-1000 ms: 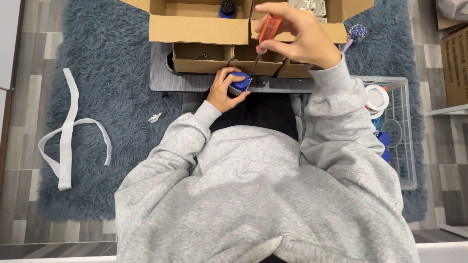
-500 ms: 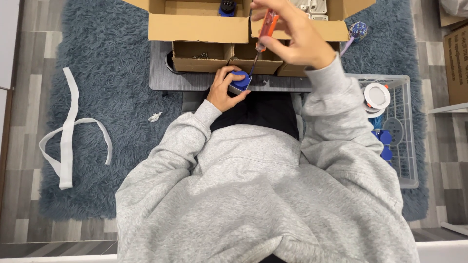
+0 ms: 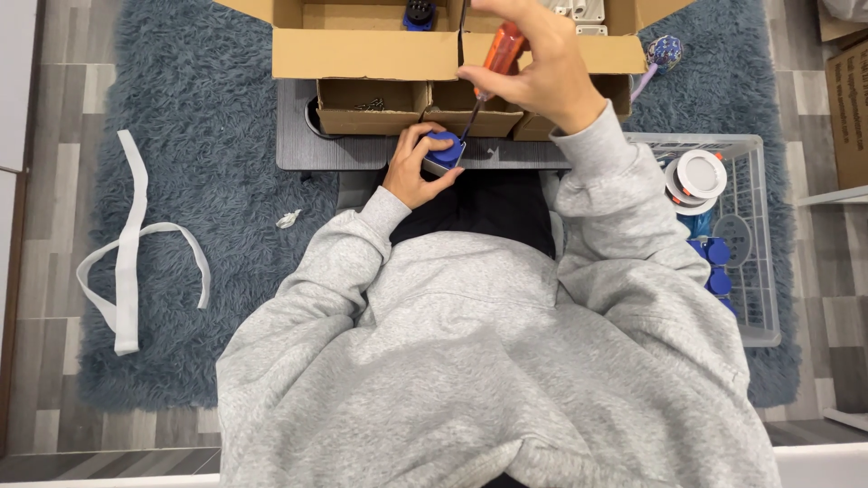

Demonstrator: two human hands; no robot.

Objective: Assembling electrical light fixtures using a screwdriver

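Observation:
My left hand [image 3: 414,172] grips a small blue and grey round part [image 3: 444,152] at the front edge of a dark grey board [image 3: 298,149]. My right hand [image 3: 533,68] holds a screwdriver with an orange handle [image 3: 500,50], raised above the board. Its dark shaft slants down and left, and the tip rests on the blue part. Grey sweatshirt sleeves cover both arms.
Open cardboard boxes [image 3: 366,54] stand on the board's far side, with small trays of screws [image 3: 372,106] in front. A white wire basket [image 3: 746,235] at the right holds blue parts and a white round lid [image 3: 696,176]. A white strap [image 3: 127,262] lies on the blue rug.
My right hand has lifted and tilted slightly with the screwdriver, its tip staying on the blue part. My left hand has kept its grip in place.

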